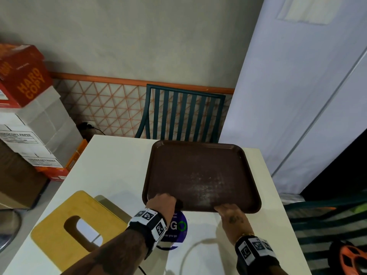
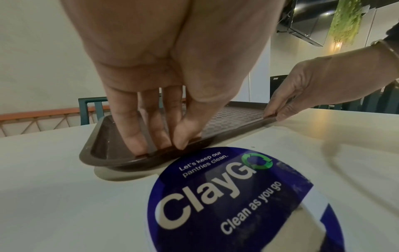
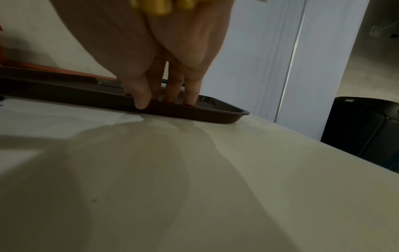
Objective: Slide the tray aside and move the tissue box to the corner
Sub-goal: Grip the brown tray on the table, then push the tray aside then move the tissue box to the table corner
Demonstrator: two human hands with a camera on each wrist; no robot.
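A dark brown tray (image 1: 200,175) lies flat on the right half of the white table (image 1: 111,165). My left hand (image 1: 161,201) grips its near rim at the left corner, fingers inside the tray (image 2: 233,117) and thumb on the outer edge. That pinch of my left hand (image 2: 159,145) shows close up in the left wrist view. My right hand (image 1: 228,210) holds the same near rim further right, and my right hand (image 3: 164,102) has its thumb outside the tray (image 3: 215,114). A yellow wooden tissue box (image 1: 59,231) with an oval slot stands at the near left.
A round blue ClayGo sticker (image 1: 176,229) lies on the table just behind the tray's near rim. A green slatted chair (image 1: 182,114) stands at the far edge. Stacked paper boxes (image 1: 25,116) are on the left, a white panel (image 1: 297,86) on the right.
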